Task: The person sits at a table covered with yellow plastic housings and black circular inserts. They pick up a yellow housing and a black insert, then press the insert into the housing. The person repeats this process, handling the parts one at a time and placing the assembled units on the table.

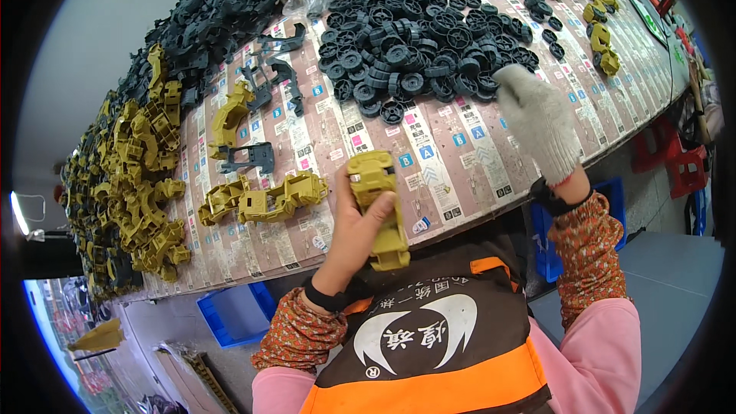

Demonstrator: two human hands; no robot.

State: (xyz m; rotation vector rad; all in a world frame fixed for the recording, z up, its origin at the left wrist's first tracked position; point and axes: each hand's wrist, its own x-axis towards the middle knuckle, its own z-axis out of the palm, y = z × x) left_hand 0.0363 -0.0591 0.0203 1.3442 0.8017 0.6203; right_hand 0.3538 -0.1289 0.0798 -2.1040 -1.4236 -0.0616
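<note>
My bare left hand (356, 226) is wrapped round an olive-yellow plastic toy car body (381, 215), thumb across its side, just over the table's near edge. Out to the right, my right hand (537, 119) wears a light grey knitted glove. Its fingers are curled together at the near right rim of a heap of dark toy wheels (414, 38); whatever they pinch is hidden. More yellow car bodies (280, 198) lie to the left of my left hand. Beside them are a dark plastic frame part (251, 158) and a curved yellow part (230, 116).
A large pile of dark plastic parts (203, 19) covers the far left of the table (452, 176), with yellow parts (138, 161) heaped along its left side. Yellow pieces (602, 38) lie at the far right. Blue crates (239, 313) and red stools (682, 165) stand below table level.
</note>
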